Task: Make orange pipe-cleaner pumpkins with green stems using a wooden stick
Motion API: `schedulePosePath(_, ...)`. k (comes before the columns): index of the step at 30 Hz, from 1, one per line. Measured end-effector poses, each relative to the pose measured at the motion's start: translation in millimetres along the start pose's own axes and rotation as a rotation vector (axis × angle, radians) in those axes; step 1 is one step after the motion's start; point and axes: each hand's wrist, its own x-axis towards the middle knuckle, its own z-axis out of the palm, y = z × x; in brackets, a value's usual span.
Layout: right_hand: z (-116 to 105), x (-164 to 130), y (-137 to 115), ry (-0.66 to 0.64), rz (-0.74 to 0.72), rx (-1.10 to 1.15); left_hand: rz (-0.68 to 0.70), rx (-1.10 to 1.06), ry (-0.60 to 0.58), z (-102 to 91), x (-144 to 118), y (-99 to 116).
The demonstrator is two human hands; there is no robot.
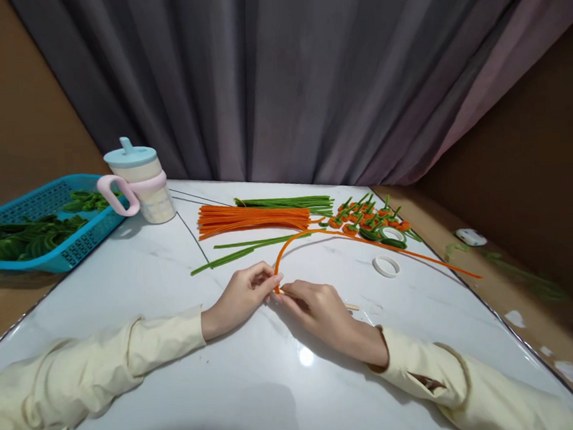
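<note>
Beside the cup (142, 182), blue basket (72, 255) holds green pieces (22, 238).

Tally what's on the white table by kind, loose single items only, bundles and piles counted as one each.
Hands: 2, left and right, both on one orange stem
Orange bundle: 1
Green bundle: 1
Loose green stems: 2
Flower pile: 1
Tape rolls: 2
Cup: 1
Blue basket: 1
Total: 12
</note>
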Motion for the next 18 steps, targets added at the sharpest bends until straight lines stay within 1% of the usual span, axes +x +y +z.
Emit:
schedulePosePath(2,0.9,-0.2,1.5,0.020,-0.012,-0.024,0.023,0.045,0.005,-0.2,-0.3,0.2)
schedulePosePath(5,2.2,-0.5,4.1,0.058,-0.026,-0.045,0.077,0.194,0.002,-0.8,-1.4,0.0)
schedulePosePath(8,3.2,-0.8,5.7,0.090,-0.045,-0.037,0.199,0.394,-0.028,-2.2,-3.4,-1.2)
schedulePosePath(11,4.0,-1.2,6.5,0.077,-0.049,-0.031,0.349,0.582,-0.076,-4.0,-4.8,-3.5)
schedulePosePath(14,5.0,-1.5,7.5,0.066,-0.058,-0.028,0.420,0.700,-0.087,-5.8,-5.0,-6.5)
schedulePosePath(18,6.2,-1.9,8.8,0.087,-0.089,-0.038,0.511,0.858,-0.084,-7.7,-4.7,-10.1)
